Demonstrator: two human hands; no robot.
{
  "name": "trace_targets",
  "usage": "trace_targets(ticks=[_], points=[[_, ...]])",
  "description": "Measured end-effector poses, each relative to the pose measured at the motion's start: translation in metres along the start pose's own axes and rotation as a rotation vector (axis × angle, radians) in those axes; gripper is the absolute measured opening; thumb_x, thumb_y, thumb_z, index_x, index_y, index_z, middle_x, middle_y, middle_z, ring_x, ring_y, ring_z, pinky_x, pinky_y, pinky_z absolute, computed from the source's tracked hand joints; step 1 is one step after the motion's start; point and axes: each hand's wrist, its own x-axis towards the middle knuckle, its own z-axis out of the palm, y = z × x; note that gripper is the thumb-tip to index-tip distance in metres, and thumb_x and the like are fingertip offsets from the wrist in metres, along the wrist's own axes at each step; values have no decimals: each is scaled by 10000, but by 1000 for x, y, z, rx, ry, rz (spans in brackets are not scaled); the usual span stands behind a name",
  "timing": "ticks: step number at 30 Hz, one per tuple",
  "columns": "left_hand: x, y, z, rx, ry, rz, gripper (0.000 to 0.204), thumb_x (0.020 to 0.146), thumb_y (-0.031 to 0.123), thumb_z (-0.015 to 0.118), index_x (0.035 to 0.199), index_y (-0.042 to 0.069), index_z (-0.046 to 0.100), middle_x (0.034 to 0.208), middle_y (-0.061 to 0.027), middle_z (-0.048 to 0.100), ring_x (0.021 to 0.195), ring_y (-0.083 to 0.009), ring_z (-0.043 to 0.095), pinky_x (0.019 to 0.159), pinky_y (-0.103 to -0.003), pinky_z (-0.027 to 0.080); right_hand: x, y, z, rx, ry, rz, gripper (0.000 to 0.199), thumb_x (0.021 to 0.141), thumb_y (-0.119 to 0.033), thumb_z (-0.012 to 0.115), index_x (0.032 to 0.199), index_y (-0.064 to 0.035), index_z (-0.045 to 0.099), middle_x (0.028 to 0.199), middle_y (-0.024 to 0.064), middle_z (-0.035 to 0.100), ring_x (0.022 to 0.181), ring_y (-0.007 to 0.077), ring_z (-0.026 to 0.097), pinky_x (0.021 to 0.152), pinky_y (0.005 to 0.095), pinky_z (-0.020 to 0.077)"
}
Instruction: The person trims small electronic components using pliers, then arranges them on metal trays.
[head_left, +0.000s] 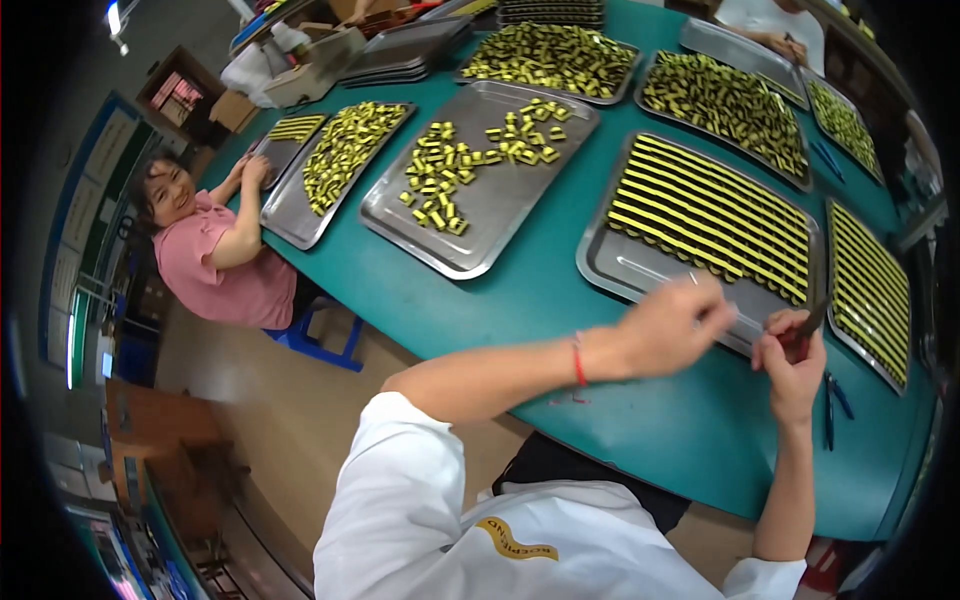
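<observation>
My left hand (672,325), with a red string at the wrist, hovers over the near edge of a metal tray (640,272). Its fingers are pinched together, and whether they hold anything is too blurred to tell. The tray holds neat rows of small yellow-and-black parts (715,215). Just to the right, my right hand (792,365) grips a thin dark tool (812,318) that points up toward the tray's corner. The two hands are close together but apart.
Several more metal trays cover the green table (560,300), one with loose yellow-and-black parts (470,160) and others (872,290) with packed rows. A blue tool (830,405) lies beside my right hand. A person in a pink shirt (225,265) sits at the table's left end.
</observation>
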Motion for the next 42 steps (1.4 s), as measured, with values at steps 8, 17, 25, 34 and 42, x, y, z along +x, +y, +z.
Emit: trace_targets(ticks=[8,17,25,34,42], points=[[61,-70,-197,1216,72,-356,307,813,185,704,966,-76,651,1017,-285,652,1005,-414,611,875,-487,492,-36,5,36,-465,-444,59,86,843,-6,608,885,-10,534,772,66,531,628,128,525,549,265,424],[18,-141,-362,1111,224,-452,327,883,328,685,922,6,729,806,-115,697,659,-173,601,636,-343,478,-27,17,43,-268,-504,20,328,788,-33,536,1115,-11,549,890,144,619,799,322,618,707,417,495],[57,13,-50,-102,13,-249,191,986,133,561,1127,9,592,975,-54,589,665,-74,453,564,-193,351,-28,3,22,438,-200,274,219,942,-216,633,1041,-31,572,839,34,624,642,75,565,538,237,441],[1,26,4,253,-297,216,237,797,-71,654,1011,-21,562,920,-139,512,807,-273,521,715,-332,432,-23,4,29,388,-133,409,317,941,-306,665,1039,-13,594,731,28,625,564,83,570,457,233,403],[9,13,3,288,-201,220,498,767,-11,753,1233,18,581,977,-89,576,743,-146,541,634,-248,431,-16,6,26,371,-90,360,229,931,-225,669,1038,-34,601,785,41,649,615,81,589,530,235,464]])
